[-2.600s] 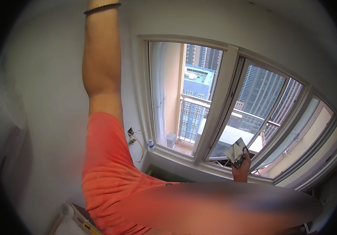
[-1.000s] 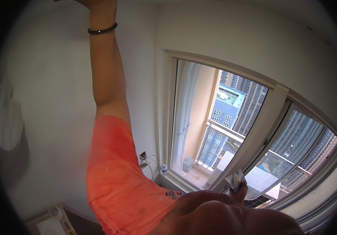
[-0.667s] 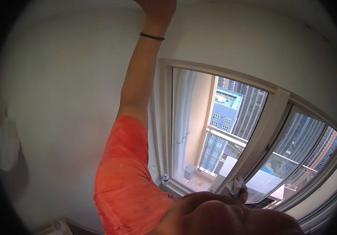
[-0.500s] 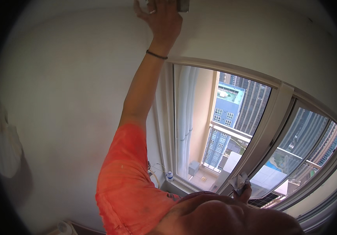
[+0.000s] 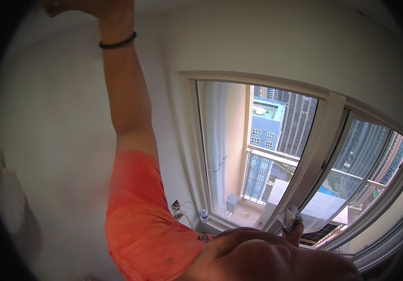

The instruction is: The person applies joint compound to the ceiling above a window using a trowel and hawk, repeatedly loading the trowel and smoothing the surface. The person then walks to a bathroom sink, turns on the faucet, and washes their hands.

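Pale wall (image 5: 61,117) on the left, big window frame (image 5: 313,154) taking up the right, high-rise towers (image 5: 299,124) outside. Small grey plate (image 5: 282,219) is low in front of the window, too tiny from here to call its long axis. Right hand (image 5: 295,232) grips it from below, so that's the near one. Left hand (image 5: 96,7) is way up and left of the plate, well apart, cut off by the top edge, so can't tell what it holds, if anything. Plastic bottle (image 5: 204,216) stands left of the plate.
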Demonstrator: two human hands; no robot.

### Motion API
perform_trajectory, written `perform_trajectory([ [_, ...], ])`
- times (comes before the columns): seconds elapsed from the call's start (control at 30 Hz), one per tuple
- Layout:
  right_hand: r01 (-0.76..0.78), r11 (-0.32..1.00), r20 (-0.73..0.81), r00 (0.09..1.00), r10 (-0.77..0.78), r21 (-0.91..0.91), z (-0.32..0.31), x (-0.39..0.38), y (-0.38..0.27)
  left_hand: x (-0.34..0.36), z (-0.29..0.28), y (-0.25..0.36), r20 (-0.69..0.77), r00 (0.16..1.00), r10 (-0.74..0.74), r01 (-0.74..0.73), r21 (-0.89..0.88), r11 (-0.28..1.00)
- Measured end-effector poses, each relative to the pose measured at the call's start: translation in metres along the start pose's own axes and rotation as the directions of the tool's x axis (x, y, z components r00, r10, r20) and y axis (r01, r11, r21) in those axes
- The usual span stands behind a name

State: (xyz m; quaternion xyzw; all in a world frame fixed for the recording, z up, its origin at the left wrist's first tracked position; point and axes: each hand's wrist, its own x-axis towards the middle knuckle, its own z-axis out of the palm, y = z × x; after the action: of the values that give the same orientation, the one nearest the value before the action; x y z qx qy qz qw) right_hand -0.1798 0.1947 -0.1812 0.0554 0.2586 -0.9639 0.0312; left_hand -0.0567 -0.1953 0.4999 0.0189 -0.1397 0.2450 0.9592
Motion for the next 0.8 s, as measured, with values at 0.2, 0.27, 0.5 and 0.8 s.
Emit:
perform_trajectory([
  [0.2, -0.025, 0.998, -0.084, 0.996, 0.030, 0.061, -0.003, -0.022, 0.006, -0.150, 0.030, 0.093, 0.293, 0.956, -0.013, 0.048, -0.112, 0.993],
  [0.27, 0.003, 0.994, -0.068, 0.998, 0.005, 0.105, -0.005, -0.031, 0.008, -0.166, 0.013, 0.116, 0.499, 0.866, -0.030, 0.201, -0.293, 0.935],
  [0.5, -0.002, 0.997, -0.193, 0.981, 0.016, 0.072, -0.052, -0.066, 0.014, -0.177, -0.109, 0.133, 0.677, 0.721, -0.149, 0.429, -0.268, 0.863],
  [0.8, 0.062, 0.997, -0.186, 0.981, -0.052, 0.047, -0.063, -0.101, -0.035, -0.167, -0.012, 0.151, 0.908, -0.330, -0.259, 0.428, -0.101, -0.898],
])
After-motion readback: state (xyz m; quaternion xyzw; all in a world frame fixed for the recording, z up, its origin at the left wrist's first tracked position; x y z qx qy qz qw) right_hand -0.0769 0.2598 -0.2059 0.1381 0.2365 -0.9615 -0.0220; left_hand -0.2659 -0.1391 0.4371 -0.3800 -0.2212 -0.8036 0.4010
